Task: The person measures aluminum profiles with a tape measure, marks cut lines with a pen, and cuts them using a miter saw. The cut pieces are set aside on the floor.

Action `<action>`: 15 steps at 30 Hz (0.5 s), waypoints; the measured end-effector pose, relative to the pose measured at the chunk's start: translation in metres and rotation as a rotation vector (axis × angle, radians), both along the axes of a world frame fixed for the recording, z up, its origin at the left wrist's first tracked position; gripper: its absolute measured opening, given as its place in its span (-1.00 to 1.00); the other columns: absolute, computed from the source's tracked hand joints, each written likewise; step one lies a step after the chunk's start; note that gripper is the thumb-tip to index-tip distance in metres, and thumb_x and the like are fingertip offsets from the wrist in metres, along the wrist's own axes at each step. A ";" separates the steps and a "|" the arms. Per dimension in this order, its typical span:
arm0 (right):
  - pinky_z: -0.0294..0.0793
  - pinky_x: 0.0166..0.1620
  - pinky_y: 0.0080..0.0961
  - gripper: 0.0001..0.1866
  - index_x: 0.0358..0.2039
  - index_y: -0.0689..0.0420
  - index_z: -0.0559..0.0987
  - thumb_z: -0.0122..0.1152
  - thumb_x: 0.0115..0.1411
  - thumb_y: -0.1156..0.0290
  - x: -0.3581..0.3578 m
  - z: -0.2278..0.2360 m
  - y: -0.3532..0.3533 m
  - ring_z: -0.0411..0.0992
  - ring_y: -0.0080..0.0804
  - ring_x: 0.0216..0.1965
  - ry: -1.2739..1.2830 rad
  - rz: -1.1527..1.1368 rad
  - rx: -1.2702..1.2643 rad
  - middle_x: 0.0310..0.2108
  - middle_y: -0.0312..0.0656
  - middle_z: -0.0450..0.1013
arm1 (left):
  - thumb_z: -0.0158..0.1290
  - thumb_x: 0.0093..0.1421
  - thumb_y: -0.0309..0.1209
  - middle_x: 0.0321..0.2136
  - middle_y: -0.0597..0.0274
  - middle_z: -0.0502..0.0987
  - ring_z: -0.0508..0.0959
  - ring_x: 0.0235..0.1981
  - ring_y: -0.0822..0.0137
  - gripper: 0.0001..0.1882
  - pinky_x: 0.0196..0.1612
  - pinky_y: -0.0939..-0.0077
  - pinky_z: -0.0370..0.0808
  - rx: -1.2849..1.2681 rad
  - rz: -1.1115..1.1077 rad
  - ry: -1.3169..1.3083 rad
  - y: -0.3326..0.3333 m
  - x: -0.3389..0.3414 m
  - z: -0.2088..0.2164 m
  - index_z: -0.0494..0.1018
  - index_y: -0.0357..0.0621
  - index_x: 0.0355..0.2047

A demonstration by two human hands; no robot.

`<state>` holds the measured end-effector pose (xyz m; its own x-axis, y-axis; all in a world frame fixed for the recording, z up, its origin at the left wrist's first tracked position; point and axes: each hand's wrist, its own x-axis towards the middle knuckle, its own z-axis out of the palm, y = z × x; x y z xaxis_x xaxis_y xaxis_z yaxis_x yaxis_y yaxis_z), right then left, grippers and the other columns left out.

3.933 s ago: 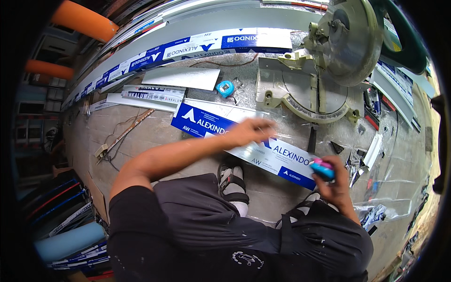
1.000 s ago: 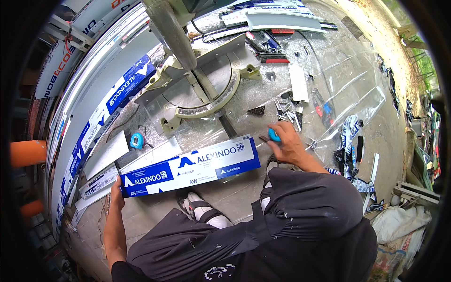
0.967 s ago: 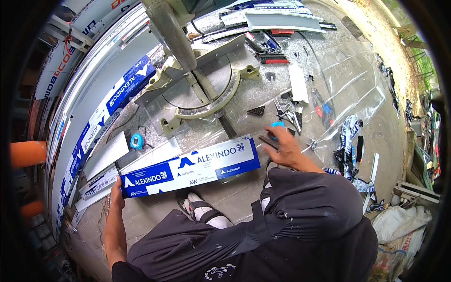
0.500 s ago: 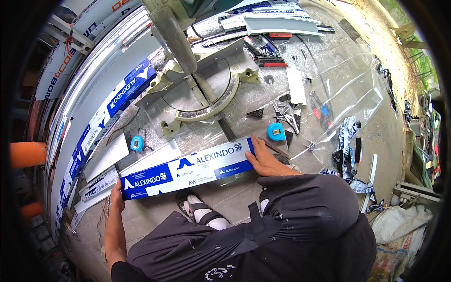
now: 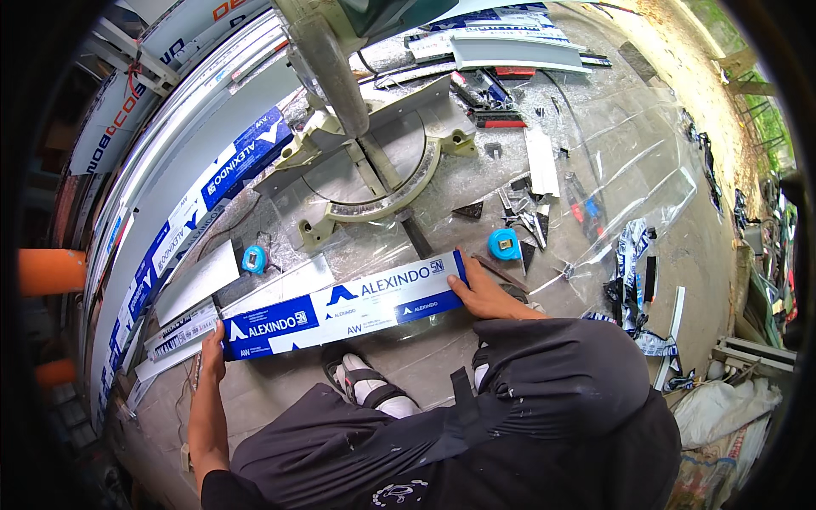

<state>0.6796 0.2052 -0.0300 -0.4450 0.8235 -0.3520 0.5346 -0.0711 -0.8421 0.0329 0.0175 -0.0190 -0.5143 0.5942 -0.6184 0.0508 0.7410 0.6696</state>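
Between my two hands I hold a flat, straight length of profile (image 5: 365,308), wrapped in blue and white printed film, level above my feet. My left hand (image 5: 212,353) grips its left end, the thumb on top. At the right end my right hand (image 5: 483,289) is closed around the edge, with its fingers partly hidden behind. Just beyond the piece stands a miter saw (image 5: 365,174) with a round metal table and a pale green base. One blue tape measure (image 5: 254,259) lies beyond the piece on the left, another tape measure (image 5: 504,245) near my right hand.
Long wrapped profiles (image 5: 183,212) run along the left side. Dark offcuts (image 5: 527,212), a white strip (image 5: 541,161) and a red and blue tool (image 5: 586,208) under clear plastic sheet lie to the right. Crumpled film (image 5: 631,263) and a white sack (image 5: 722,408) are farther right.
The view has shifted slightly, so the saw and floor things appear a little lower and to the right. Both hands keep their hold on the wrapped profile.
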 end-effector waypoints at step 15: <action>0.46 0.20 -0.27 -0.28 0.39 0.37 0.27 0.28 0.38 0.23 -0.003 0.000 -0.006 0.47 -0.09 0.18 0.159 -0.282 -0.169 0.22 0.18 0.43 | 0.12 0.41 0.01 0.00 0.16 0.60 0.54 0.01 0.33 -0.38 0.17 0.41 0.42 0.123 0.132 -0.061 0.000 0.003 -0.011 0.47 -0.34 0.17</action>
<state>0.6764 0.1988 -0.0300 -0.2684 0.8580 -0.4378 0.3370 -0.3422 -0.8771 0.0363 0.0173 -0.0301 -0.5570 0.5969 -0.5774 -0.0848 0.6508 0.7545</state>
